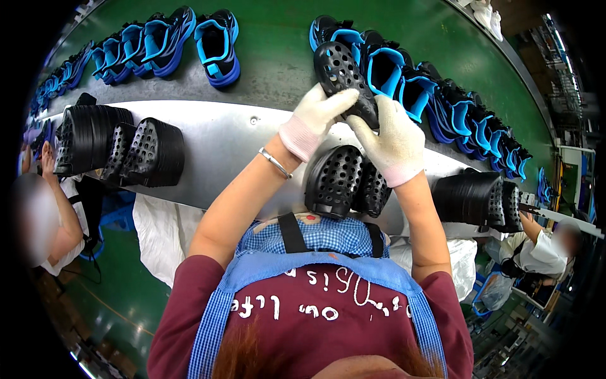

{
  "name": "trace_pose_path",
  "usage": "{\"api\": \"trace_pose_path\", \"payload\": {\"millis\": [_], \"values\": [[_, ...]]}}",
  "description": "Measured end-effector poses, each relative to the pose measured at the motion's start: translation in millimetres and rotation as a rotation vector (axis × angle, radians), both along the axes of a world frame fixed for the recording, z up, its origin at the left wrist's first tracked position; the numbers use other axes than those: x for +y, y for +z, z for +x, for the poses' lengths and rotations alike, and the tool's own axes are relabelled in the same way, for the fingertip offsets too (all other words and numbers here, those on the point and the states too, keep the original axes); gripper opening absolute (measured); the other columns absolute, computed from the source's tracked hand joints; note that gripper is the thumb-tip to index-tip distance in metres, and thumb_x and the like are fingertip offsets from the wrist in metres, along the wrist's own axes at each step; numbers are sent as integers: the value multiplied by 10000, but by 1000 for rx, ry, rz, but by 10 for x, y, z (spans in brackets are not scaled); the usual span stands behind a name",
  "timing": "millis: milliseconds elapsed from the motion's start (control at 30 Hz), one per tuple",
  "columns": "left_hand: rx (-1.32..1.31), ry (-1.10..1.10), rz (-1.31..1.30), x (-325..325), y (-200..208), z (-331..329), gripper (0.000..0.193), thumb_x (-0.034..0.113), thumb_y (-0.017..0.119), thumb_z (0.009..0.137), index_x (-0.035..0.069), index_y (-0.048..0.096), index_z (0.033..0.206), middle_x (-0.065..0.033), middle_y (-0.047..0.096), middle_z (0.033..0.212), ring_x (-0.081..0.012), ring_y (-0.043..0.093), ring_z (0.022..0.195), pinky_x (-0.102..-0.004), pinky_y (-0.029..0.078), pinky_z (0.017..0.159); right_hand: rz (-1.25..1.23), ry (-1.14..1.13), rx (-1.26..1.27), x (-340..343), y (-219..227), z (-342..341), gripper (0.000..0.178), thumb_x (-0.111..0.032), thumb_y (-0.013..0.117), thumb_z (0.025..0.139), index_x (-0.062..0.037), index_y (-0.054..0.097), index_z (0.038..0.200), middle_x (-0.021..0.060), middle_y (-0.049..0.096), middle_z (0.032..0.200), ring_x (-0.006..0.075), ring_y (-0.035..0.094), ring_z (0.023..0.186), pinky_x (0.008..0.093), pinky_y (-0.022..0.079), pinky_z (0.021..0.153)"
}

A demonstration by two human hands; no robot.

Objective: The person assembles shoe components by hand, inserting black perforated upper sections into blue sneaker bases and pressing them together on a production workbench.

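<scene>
Both my hands wear white knit gloves. Between them is a black plastic shoe tree (341, 66), its toe end full of round holes and pointing away from me. My left hand (323, 112) pinches its near left side, thumb laid across the top. On the other side my right hand (392, 140) grips the narrower end. Just below, on the metal ledge, stand nested stacks of similar black shoe trees (334, 179). Beyond the held one, a row of black and blue sneakers (384, 69) stands on the green belt, partly hidden by it.
Another sneaker row (169, 39) lines the belt at far left, with a single sneaker (217, 47) beside it. More shoe tree stacks sit on the metal ledge (218, 148) at left (154, 151) and right (470, 197). Other people work at both sides.
</scene>
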State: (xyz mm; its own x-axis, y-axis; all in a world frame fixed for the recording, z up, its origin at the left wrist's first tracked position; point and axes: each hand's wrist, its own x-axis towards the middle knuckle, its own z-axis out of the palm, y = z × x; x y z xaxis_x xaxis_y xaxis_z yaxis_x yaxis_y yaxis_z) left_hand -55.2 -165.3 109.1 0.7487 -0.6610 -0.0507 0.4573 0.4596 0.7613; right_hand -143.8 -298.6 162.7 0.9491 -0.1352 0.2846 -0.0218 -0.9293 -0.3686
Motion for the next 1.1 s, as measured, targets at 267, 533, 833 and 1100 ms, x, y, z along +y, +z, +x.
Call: {"api": "trace_pose_path", "payload": {"millis": [267,533,833,1100], "values": [[100,-148,27,51,-21,85,309,233,546,991,21,548,1216,-82,619,1126,-171,616,996,-338,522,869,-94,22,-9,-70,-91,155,409,-431,697,809,-54,558,730,122,614,698,305,637,628,397,493,549],[-134,-150,494,91,100,264,393,393,578,964,16,645,1052,-57,661,856,-125,629,731,-262,506,657,233,-7,273,-295,70,444,464,-485,650,823,-29,664,743,154,650,666,280,664,626,361,510,598],[-1124,326,861,109,-407,480,377,184,685,847,62,624,1198,-132,591,1226,-313,604,1061,-361,514,876,-8,38,588,-450,478,1316,558,-542,606,770,2,721,797,183,673,717,291,670,717,367,525,717],[-1208,245,1088,63,-417,643,251,245,671,851,113,660,1064,-89,615,997,-306,607,969,-404,516,825,-291,-31,545,110,-204,1770,408,-395,515,879,-64,749,918,188,709,975,341,685,938,423,540,840]]}}
